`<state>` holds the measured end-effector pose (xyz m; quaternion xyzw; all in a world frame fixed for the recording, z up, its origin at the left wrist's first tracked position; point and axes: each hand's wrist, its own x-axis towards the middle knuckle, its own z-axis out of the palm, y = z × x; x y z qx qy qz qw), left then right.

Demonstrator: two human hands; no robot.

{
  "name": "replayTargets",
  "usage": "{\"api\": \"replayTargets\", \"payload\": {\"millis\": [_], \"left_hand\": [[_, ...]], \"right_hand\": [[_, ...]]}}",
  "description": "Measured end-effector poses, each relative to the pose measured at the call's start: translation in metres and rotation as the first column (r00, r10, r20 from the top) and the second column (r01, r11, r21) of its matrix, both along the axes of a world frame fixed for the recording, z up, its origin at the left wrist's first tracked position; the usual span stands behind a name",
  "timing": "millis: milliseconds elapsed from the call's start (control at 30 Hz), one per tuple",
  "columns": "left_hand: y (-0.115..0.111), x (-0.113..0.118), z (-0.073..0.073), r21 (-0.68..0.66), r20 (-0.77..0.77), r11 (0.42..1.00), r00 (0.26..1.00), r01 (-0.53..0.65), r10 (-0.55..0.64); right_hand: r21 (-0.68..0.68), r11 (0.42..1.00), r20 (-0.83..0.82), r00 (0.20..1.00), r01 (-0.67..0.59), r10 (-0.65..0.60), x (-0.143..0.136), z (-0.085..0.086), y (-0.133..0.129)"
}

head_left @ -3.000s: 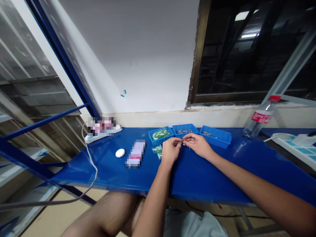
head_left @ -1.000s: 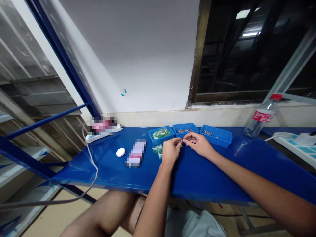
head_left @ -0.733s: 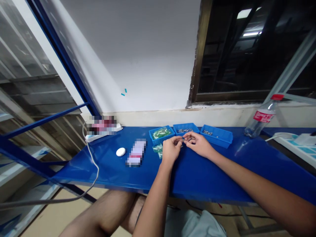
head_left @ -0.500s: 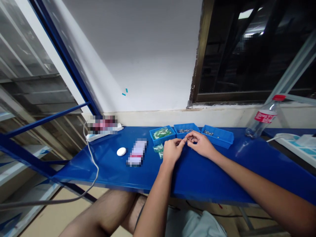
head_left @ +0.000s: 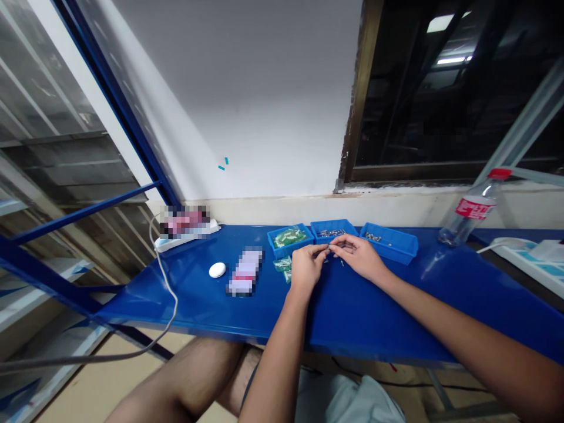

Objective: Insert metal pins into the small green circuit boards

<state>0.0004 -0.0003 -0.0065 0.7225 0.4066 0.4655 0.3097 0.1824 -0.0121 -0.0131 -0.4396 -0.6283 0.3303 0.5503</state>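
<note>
My left hand (head_left: 307, 262) and my right hand (head_left: 355, 254) meet fingertip to fingertip over the blue table, just in front of the bins. Both are closed in a pinch around something too small to make out. Below the right fingers a thin metal piece (head_left: 342, 263) shows on the table. Small green-and-white packets (head_left: 283, 265) lie beside my left hand. Behind the hands stand a blue bin with green packets (head_left: 288, 237), a middle blue bin with small metal parts (head_left: 333, 232), and a right blue bin (head_left: 392, 243) with a few metal parts at its left end.
On the table's left are a white round object (head_left: 217, 270) and a blurred-out phone-like slab (head_left: 247, 273). A power strip (head_left: 189, 236) with a grey cable (head_left: 170, 288) sits at the back left. A red-capped plastic bottle (head_left: 471, 208) stands at the back right, near another white strip (head_left: 535, 261).
My right fingers have straightened somewhat and drawn a little left toward the left fingertips. The thin metal piece below them shows more clearly. The bins and packets have stayed put.
</note>
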Motion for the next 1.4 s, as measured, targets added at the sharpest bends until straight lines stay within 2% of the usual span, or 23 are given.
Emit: {"api": "replayTargets", "payload": {"millis": [133, 300, 467, 600, 667, 733, 800, 867, 967, 1033, 1100, 1167, 1233, 1267, 1333, 1400], "left_hand": [[0.000, 0.002, 0.000, -0.035, 0.048, 0.999, 0.999, 0.006, -0.004], [0.002, 0.003, 0.000, -0.122, 0.245, 0.988, 0.968, 0.092, -0.060], [0.002, 0.004, 0.001, -0.148, 0.340, 0.976, 0.935, 0.158, -0.099], [0.001, 0.004, 0.001, -0.137, 0.318, 0.980, 0.944, 0.142, -0.093], [0.001, 0.005, 0.001, -0.126, 0.287, 0.987, 0.956, 0.101, -0.061], [0.001, 0.004, 0.002, -0.116, 0.259, 0.992, 0.966, 0.044, -0.013], [0.001, 0.004, 0.003, -0.113, 0.235, 0.994, 0.972, -0.001, 0.028], [0.000, 0.003, 0.003, -0.117, 0.211, 0.993, 0.976, -0.023, 0.048], [0.000, 0.002, 0.004, -0.120, 0.188, 0.992, 0.981, -0.030, 0.052], [-0.001, 0.002, 0.005, -0.113, 0.185, 0.993, 0.981, -0.028, 0.049], [-0.001, 0.001, 0.005, -0.102, 0.183, 0.994, 0.982, -0.031, 0.050], [-0.001, 0.001, 0.005, -0.088, 0.168, 0.995, 0.984, -0.050, 0.064], [-0.001, 0.001, 0.006, -0.078, 0.153, 0.995, 0.985, -0.062, 0.073], [-0.001, 0.001, 0.006, -0.076, 0.151, 0.995, 0.986, -0.061, 0.072], [-0.002, 0.001, 0.005, -0.074, 0.153, 0.996, 0.986, -0.056, 0.066], [-0.002, 0.001, 0.005, -0.073, 0.151, 0.996, 0.986, -0.059, 0.069]], "right_hand": [[-0.035, 0.999, -0.048, 0.999, -0.004, 0.002, 0.001, -0.002, 0.004], [-0.018, 0.999, -0.047, 0.998, -0.037, 0.037, 0.003, -0.004, 0.005], [0.100, 0.995, 0.105, 0.994, -0.006, -0.004, 0.001, -0.001, -0.001], [0.251, 0.968, 0.315, 0.946, -0.004, -0.078, 0.005, 0.011, -0.003], [0.332, 0.943, 0.432, 0.887, 0.015, -0.166, 0.015, 0.017, -0.001], [0.393, 0.913, 0.503, 0.806, 0.107, -0.312, 0.031, 0.021, 0.004], [0.465, 0.846, 0.545, 0.669, 0.259, -0.505, 0.051, 0.020, 0.010], [0.500, 0.787, 0.603, 0.506, 0.362, -0.616, 0.071, 0.017, 0.015], [0.505, 0.748, 0.673, 0.346, 0.430, -0.654, 0.090, 0.010, 0.018], [0.510, 0.736, 0.692, 0.296, 0.446, -0.659, 0.092, 0.009, 0.017], [0.514, 0.748, 0.686, 0.322, 0.420, -0.652, 0.086, 0.012, 0.015], [0.491, 0.810, 0.675, 0.447, 0.321, -0.587, 0.072, 0.015, 0.012], [0.418, 0.900, 0.675, 0.622, 0.123, -0.398, 0.054, 0.017, 0.007], [0.377, 0.926, 0.670, 0.683, 0.023, -0.290, 0.044, 0.017, 0.005], [0.274, 0.936, 0.698, 0.715, -0.220, -0.036, 0.025, 0.015, 0.000], [0.213, 0.910, 0.693, 0.712, -0.354, 0.114, 0.010, 0.010, -0.003]]}}
